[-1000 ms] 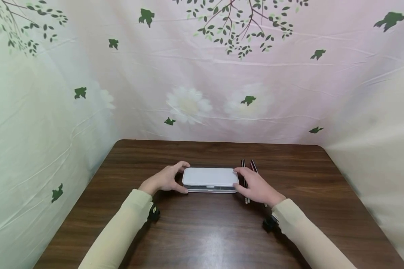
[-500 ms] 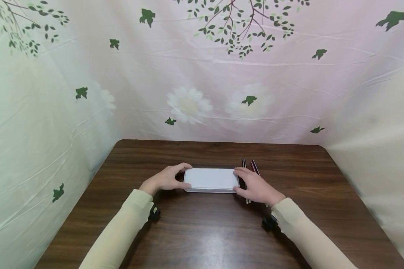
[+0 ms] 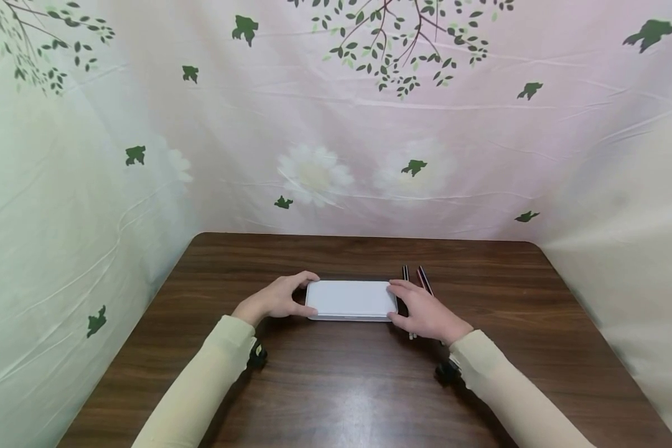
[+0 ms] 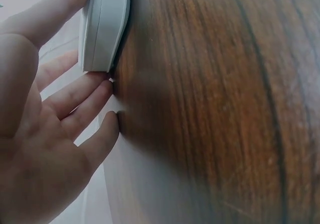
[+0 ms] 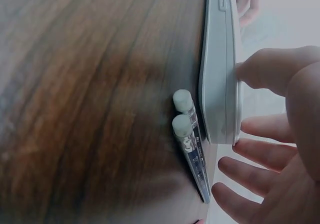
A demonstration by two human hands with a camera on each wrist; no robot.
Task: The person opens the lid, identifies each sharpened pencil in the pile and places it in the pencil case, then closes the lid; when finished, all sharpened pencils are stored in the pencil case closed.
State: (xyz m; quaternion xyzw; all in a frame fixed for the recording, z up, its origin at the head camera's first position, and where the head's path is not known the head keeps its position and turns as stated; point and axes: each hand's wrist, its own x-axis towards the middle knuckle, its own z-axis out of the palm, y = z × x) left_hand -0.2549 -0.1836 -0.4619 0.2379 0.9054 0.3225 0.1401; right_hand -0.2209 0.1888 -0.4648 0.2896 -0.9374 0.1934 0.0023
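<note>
A white pencil case (image 3: 351,297) lies flat on the table with its lid down. My left hand (image 3: 277,297) holds its left end, thumb at the front edge and fingers towards the back. In the left wrist view the same left hand (image 4: 55,119) has its fingers spread round the end of the pencil case (image 4: 102,34). My right hand (image 3: 422,309) holds the right end; the right wrist view has this thumb (image 5: 270,69) against the lid edge. A small clasp (image 5: 223,3) shows on the case's front. Pencils (image 5: 192,154) with white eraser ends lie right beside the case.
More of the pencils (image 3: 425,280) show behind my right hand, which partly covers them. The brown wooden table (image 3: 347,379) ends at a patterned cloth (image 3: 347,211) at the back, with cloth on both sides too.
The lid has come down: the dark gap along the case's front has gone. My left thumb has risen from the lower front edge to the lid's edge. The right hand has barely moved.
</note>
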